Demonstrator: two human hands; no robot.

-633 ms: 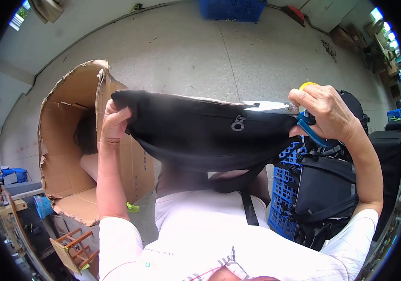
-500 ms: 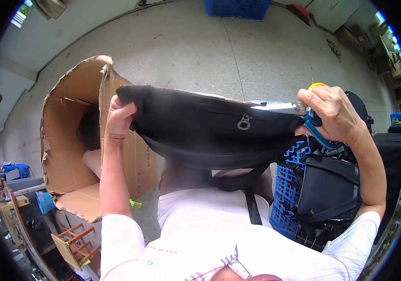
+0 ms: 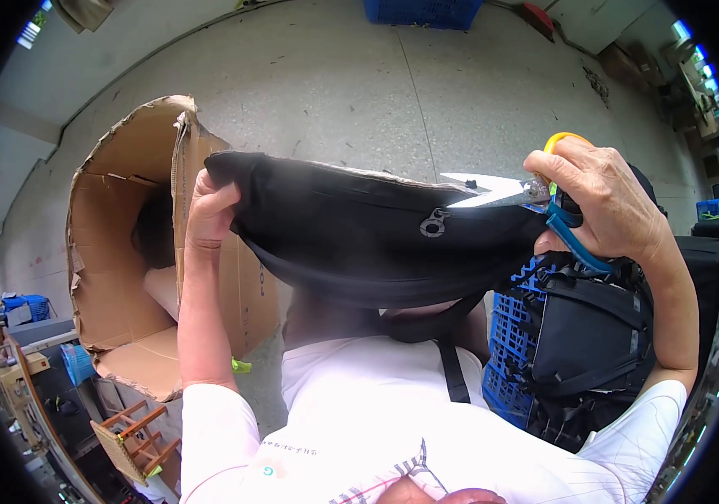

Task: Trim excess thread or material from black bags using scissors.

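Observation:
A black fabric bag point(image 3: 334, 227) is stretched crosswise in front of me, with a pale raw edge along its top and a ring-shaped zipper pull point(image 3: 433, 223) on its side. My left hand point(image 3: 210, 210) grips its left end between thumb and fingers. At the right end, my right hand point(image 3: 603, 197) is closed around scissors point(image 3: 502, 193) with one yellow and one blue handle. Their blades are spread apart and point left along the top edge of the bag. My right fingertips are close to the bag's right end; whether they pinch it, I cannot tell.
A large open cardboard box point(image 3: 120, 260) stands at the left, with something dark inside. To the right, a blue plastic crate point(image 3: 506, 353) holds black bags point(image 3: 590, 328). A wooden stool point(image 3: 128, 441) is at the lower left, and another blue crate point(image 3: 422, 13) sits at the far side.
The scissor blades have opened, with one blade now above the bag's top edge and the other across its front. My right hand has shifted slightly right; the left keeps its grip.

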